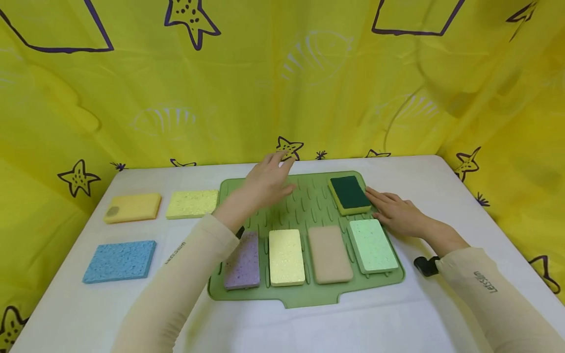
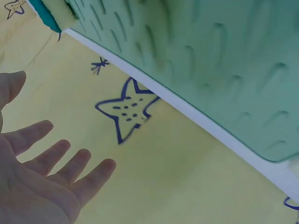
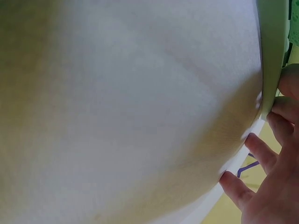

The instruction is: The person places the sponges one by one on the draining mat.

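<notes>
A green ribbed mat (image 1: 309,297) lies on the table with several sponges on it. My left hand (image 1: 268,182) is over the mat's back left part, fingers spread and holding nothing; the left wrist view shows its open palm (image 2: 37,186). At the mat's right edge, my right hand (image 1: 399,213) rests with fingers extended, fingertips right beside a yellow sponge with a dark green scouring top (image 1: 350,192). In front of that sponge lies a mint green sponge (image 1: 372,246). A beige sponge (image 1: 330,255), a pale yellow one (image 1: 287,258) and a purple one (image 1: 243,260), partly behind my left sleeve, complete the front row.
Left of the mat, on the white table (image 1: 247,328), lie an orange-yellow sponge (image 1: 134,207) with a dark spot, a speckled yellow sponge (image 1: 192,203) and a blue sponge (image 1: 119,261). A yellow curtain (image 1: 247,98) with drawn stars and fish hangs behind and at both sides.
</notes>
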{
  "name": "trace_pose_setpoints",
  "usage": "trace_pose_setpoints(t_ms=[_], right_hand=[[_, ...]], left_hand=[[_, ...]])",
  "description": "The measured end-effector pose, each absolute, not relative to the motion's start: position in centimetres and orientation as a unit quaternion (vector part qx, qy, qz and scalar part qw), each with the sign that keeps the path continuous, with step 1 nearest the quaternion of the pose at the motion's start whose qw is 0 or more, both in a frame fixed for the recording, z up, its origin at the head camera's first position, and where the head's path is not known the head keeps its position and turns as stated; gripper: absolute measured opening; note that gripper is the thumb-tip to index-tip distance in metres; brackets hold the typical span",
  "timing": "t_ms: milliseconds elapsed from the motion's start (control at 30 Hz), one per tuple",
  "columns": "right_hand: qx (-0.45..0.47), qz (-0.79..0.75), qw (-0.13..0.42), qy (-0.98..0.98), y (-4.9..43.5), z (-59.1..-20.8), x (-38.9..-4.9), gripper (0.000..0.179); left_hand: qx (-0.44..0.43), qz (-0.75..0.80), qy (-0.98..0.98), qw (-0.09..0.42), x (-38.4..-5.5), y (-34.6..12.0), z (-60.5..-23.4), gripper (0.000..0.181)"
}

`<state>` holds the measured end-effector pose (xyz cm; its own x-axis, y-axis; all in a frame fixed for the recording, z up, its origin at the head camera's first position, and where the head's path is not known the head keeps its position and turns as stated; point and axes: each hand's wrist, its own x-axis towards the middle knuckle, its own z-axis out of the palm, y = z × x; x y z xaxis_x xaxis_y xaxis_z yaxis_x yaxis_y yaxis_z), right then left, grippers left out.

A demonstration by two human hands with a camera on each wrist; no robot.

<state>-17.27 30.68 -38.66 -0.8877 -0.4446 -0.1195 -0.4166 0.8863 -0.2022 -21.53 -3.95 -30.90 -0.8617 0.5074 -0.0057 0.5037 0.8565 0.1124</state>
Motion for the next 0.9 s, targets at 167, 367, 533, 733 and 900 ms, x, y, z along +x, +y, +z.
trace_pose_setpoints(t_ms=[167,367,533,733,900], right_hand=[[-0.222,-0.086,0.080,0.968,30.6,-38.6,-17.2,0.058],[-0.221,-0.085,0.081,0.968,30.6,-38.7,-17.1,0.058],[-0.223,-0.082,0.079,0.968,30.6,-38.6,-17.2,0.058],[-0.226,-0.078,0.080,0.968,30.7,-38.6,-17.3,0.058],[-0.226,-0.080,0.081,0.967,30.7,-38.7,-17.3,0.058]], left_hand=[[0.242,0.073,0.967,0.007,-20.7,-6.3,-31.2,0.070],[0.214,0.119,0.970,-0.004,-19.8,-8.7,-31.8,0.068],[0.187,0.143,0.972,-0.008,-19.4,-11.0,-32.4,0.066],[0.138,0.157,0.978,0.009,-19.1,-13.7,-32.8,0.065],[0.108,0.174,0.979,0.019,-18.7,-15.5,-32.9,0.064]])
